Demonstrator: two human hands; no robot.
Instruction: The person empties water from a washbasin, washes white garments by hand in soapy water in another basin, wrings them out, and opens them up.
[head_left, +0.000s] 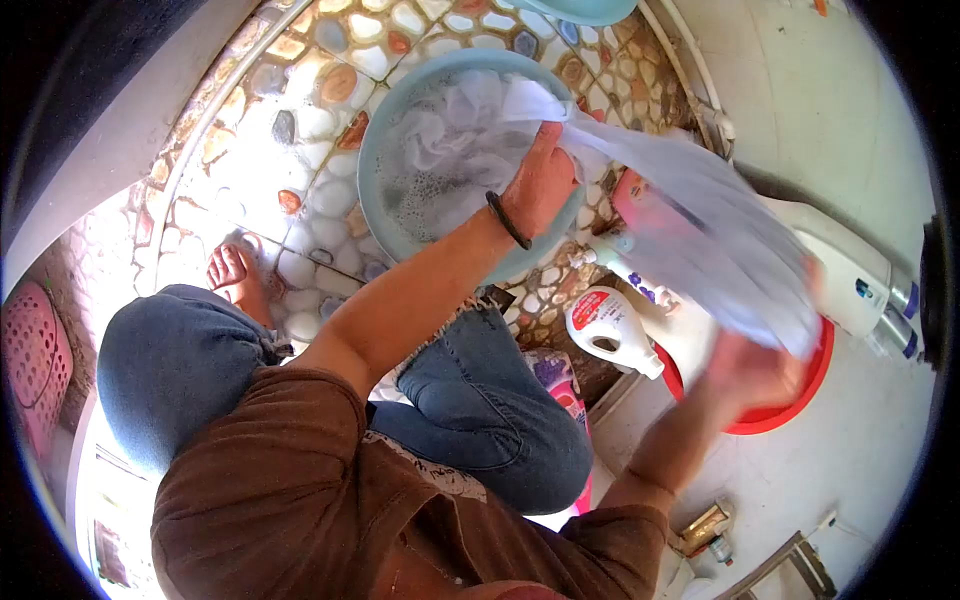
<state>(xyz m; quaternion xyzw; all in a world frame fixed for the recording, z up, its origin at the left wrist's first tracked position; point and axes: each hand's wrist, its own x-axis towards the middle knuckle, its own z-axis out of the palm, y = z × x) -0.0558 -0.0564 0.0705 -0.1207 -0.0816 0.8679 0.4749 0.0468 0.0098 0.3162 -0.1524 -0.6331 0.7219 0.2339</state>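
Note:
A long white cloth (735, 240) is stretched in the air above the right side of a blue-grey basin (375, 185). My left hand (543, 180), with a dark band at its wrist, is closed on the cloth over the basin's right rim. At the other end, my right hand (755, 370) grips the cloth; motion blurs its fingers. More white fabric (450, 130) lies in foamy water inside the basin. Below the raised cloth, a red tub (815, 375) is partly covered by it and by my right hand.
A white bottle with a red label (608, 325) lies on the pebbled floor (330, 200) right of my knee. Other bottles and a pale pipe (700, 80) line the right wall. A pink perforated basket (38, 350) stands far left. Part of another basin (585, 10) shows at the top.

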